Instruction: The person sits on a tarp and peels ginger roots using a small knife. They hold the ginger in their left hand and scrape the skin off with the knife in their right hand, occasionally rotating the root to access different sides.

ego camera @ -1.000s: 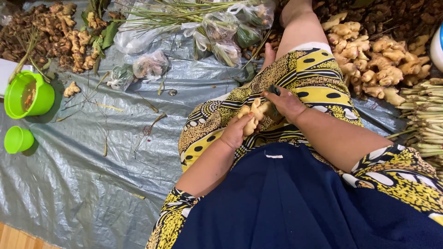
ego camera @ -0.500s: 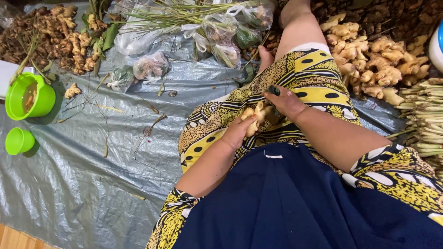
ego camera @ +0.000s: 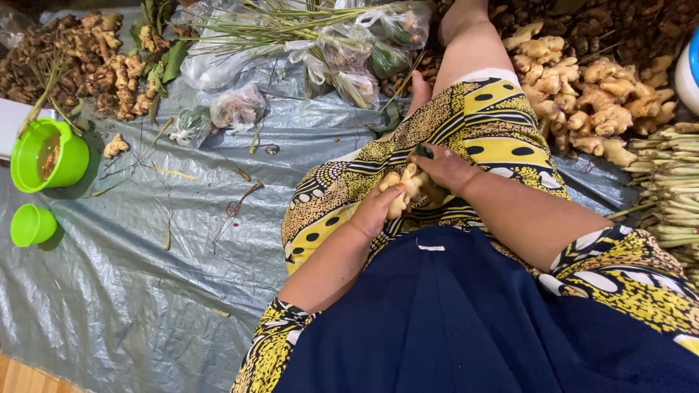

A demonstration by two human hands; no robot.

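While seated on the tarp (ego camera: 145, 291), both hands grip one ginger root (ego camera: 405, 191).
Left hand (ego camera: 378, 207) and right hand (ego camera: 448, 167) pinch it; ginger pile (ego camera: 590, 94) at two o'clock.

A crinkled grey plastic sheet (ego camera: 145, 306) covers the ground and carries everything; a strip of wooden floor (ego camera: 22, 377) shows at the lower left corner of the frame. At the left edge stand a green bucket (ego camera: 45, 154) and, below it, a small green cup (ego camera: 32, 224), with a heap of brown roots (ego camera: 80, 54) in the upper left and tied clear bags (ego camera: 237, 108) and green stalks (ego camera: 291, 22) along the top. In the upper right lies a pile of pale ginger (ego camera: 590, 102), and bundled lemongrass (ego camera: 673, 182) lies at the right edge.
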